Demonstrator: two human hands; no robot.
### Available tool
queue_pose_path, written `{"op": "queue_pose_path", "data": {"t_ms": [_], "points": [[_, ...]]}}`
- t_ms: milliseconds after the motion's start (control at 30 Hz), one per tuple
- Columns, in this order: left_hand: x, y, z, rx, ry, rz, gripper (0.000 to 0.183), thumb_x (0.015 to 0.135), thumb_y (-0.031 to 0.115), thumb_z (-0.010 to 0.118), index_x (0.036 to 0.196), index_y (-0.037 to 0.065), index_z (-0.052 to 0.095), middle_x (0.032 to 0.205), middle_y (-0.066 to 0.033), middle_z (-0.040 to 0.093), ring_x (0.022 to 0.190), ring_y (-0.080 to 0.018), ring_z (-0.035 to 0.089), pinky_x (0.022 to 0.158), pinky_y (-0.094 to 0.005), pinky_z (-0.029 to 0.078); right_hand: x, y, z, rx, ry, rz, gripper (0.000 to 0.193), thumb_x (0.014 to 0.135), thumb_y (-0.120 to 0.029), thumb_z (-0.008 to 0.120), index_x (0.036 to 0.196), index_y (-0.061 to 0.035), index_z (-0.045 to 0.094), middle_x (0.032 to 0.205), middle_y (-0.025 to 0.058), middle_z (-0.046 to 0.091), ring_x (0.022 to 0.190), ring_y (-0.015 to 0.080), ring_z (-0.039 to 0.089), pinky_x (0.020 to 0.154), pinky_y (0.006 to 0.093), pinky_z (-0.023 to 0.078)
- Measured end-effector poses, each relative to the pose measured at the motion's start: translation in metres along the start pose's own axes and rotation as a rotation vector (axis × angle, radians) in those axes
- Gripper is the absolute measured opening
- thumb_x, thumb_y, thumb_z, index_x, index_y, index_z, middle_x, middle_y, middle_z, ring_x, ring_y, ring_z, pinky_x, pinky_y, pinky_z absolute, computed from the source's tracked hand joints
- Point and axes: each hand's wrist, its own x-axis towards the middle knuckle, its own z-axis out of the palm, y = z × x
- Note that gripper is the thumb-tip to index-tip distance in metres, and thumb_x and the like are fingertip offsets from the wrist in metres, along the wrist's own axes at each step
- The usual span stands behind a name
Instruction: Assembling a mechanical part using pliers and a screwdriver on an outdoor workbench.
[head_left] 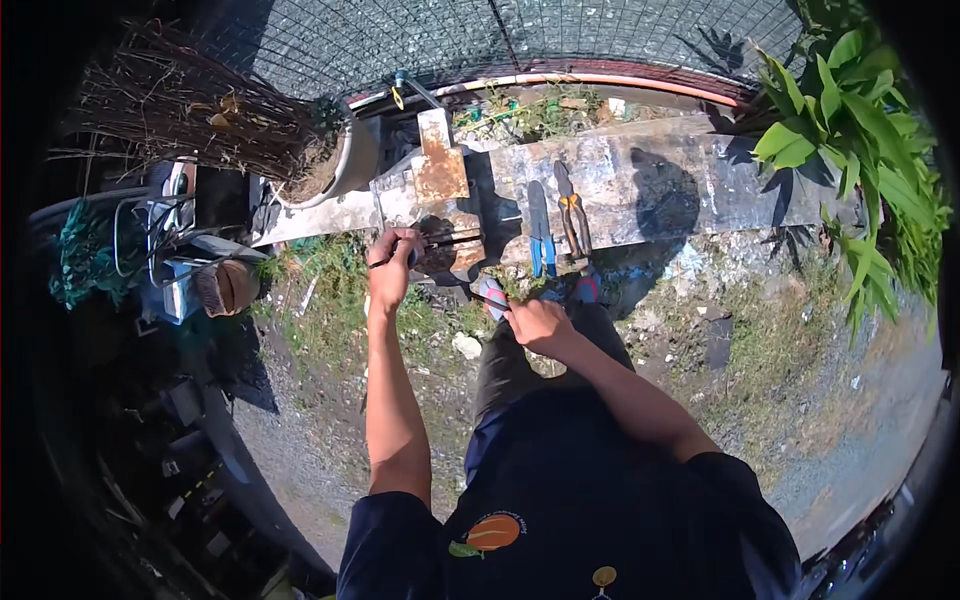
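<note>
A rusty bench vise (pixel 441 178) sits on the worn board in front of me. At its near left side my left hand (pixel 393 256) is closed around a thin dark rod, whose right part seems to run along the vise's near jaws. My right hand (pixel 538 326) is closed just below the vise's near end, above my shoes; what its fingers grip is hidden. To the right of the vise lie blue-handled pliers (pixel 541 230) and, beside them, pliers with orange and black handles (pixel 572 212), both with handles toward me.
The long paint-stained board (pixel 740 195) runs across in front of me, with a wire fence (pixel 600 40) behind it. A pot of dry twigs (pixel 355 160) stands at the left, a leafy plant (pixel 850 130) at the right. Grass and gravel (pixel 720 290) lie below.
</note>
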Motion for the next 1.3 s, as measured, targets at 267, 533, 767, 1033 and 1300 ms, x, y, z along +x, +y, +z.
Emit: {"op": "queue_pose_path", "data": {"t_ms": [267, 533, 767, 1033, 1300], "points": [[0.003, 0.009, 0.004, 0.038, 0.008, -0.033, 0.014, 0.101, 0.012, 0.059, 0.099, 0.002, 0.069, 0.083, -0.0037, 0.067, 0.072, -0.0116, 0.055, 0.069, -0.0228, 0.043, 0.012, 0.039, 0.027, -0.097, -0.243, 0.074, 0.018, 0.088, -0.016, 0.062, 0.092, -0.0037, 0.074, 0.08, 0.021, 0.074, 0.071, 0.0445, 0.07, 0.065, 0.0511, 0.056], [0.002, 0.01, 0.009, 0.119, -0.036, -0.018, 0.015, 0.103, 0.012, 0.058, 0.102, 0.002, 0.069, 0.087, -0.0068, 0.069, 0.074, -0.0127, 0.059, 0.07, -0.0237, 0.046, 0.016, 0.049, 0.046, -0.191, -0.024, 0.148, 0.016, 0.082, -0.015, 0.066, 0.089, -0.0053, 0.076, 0.078, 0.0215, 0.073, 0.071, 0.042, 0.071, 0.066, 0.0514, 0.058], [0.004, 0.004, 0.005, 0.099, -0.029, -0.028, 0.016, 0.1, 0.013, 0.059, 0.101, 0.001, 0.07, 0.086, -0.0057, 0.07, 0.074, -0.0124, 0.058, 0.071, -0.0235, 0.047, 0.015, 0.029, 0.052, -0.209, -0.002, 0.251, 0.022, 0.08, -0.01, 0.067, 0.1, -0.0039, 0.075, 0.08, 0.0209, 0.073, 0.074, 0.0416, 0.071, 0.067, 0.0508, 0.059], [0.016, 0.009, 0.0, 0.172, -0.14, -0.018, 0.02, 0.104, 0.014, 0.055, 0.105, 0.0, 0.069, 0.09, -0.0083, 0.071, 0.078, -0.0139, 0.062, 0.076, -0.0259, 0.052, 0.007, 0.034, 0.078, -0.178, 0.394, 0.224, 0.03, 0.081, -0.005, 0.067, 0.111, -0.0042, 0.071, 0.104, 0.0231, 0.071, 0.082, 0.0426, 0.072, 0.069, 0.052, 0.059], [0.009, 0.011, 0.001, 0.133, -0.112, -0.023, 0.019, 0.103, 0.015, 0.059, 0.105, 0.001, 0.07, 0.088, -0.0065, 0.071, 0.076, -0.0114, 0.06, 0.071, -0.0234, 0.047, 0.001, 0.013, 0.059, -0.03, 0.225, 0.358, 0.032, 0.083, -0.002, 0.063, 0.114, -0.0052, 0.069, 0.114, 0.0238, 0.067, 0.089, 0.0442, 0.072, 0.076, 0.0553, 0.059]]}}
